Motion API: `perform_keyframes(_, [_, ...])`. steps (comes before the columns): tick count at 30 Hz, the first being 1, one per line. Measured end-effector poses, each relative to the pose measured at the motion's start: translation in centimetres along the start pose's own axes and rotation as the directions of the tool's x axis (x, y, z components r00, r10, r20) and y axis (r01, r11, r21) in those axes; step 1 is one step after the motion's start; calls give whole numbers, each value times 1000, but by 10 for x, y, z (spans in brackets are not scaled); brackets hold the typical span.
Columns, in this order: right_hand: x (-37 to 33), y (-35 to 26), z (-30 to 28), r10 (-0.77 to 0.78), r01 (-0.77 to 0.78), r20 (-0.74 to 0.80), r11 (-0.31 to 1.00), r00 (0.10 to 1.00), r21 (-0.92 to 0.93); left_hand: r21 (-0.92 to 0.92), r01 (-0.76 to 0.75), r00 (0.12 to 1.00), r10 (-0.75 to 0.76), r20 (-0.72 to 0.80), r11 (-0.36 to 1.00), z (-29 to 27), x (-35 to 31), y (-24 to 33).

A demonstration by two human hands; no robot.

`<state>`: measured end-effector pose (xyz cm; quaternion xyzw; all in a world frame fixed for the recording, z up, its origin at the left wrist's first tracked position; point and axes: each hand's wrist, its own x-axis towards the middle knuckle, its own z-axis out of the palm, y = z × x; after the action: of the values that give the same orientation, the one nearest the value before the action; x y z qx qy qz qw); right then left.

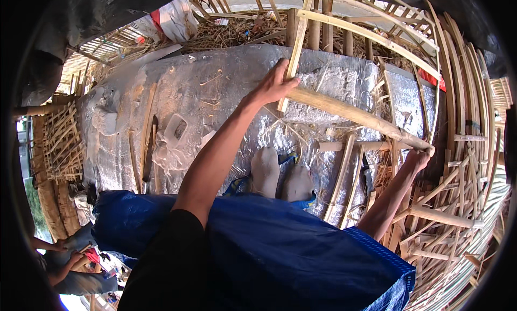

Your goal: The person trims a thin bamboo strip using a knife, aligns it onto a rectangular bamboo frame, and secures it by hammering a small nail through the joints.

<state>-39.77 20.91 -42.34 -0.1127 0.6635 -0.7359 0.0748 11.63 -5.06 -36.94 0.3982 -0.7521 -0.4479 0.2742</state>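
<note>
I hold up a bamboo frame made of a thick round pole (355, 114), two upright slats and lighter crossbars (371, 32). My left hand (273, 84) is closed at the frame's left corner, where a pale slat (295, 60) meets the pole. My right hand (417, 161) is closed around the pole's right end, near the foot of the other slat (434, 109); some of its fingers are hidden. The frame tilts away from me above the floor. Below it lie a rough grey block (323, 90) and another bamboo pole (331, 146).
A blue sheet (280, 241) covers my lap, with my feet (265, 171) beyond it. Silver foil matting (215, 68) covers the floor. A clear plastic bag (169, 154) and slats lie left. Bamboo strips (463, 84) crowd the right. Another person's hands (72, 257) work at lower left.
</note>
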Motion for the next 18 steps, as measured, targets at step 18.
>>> perform_keyframes(18, [5, -38, -16, 376, -481, 319, 790, 870, 380, -212, 23, 997, -5, 81, 977, -27, 5, 29])
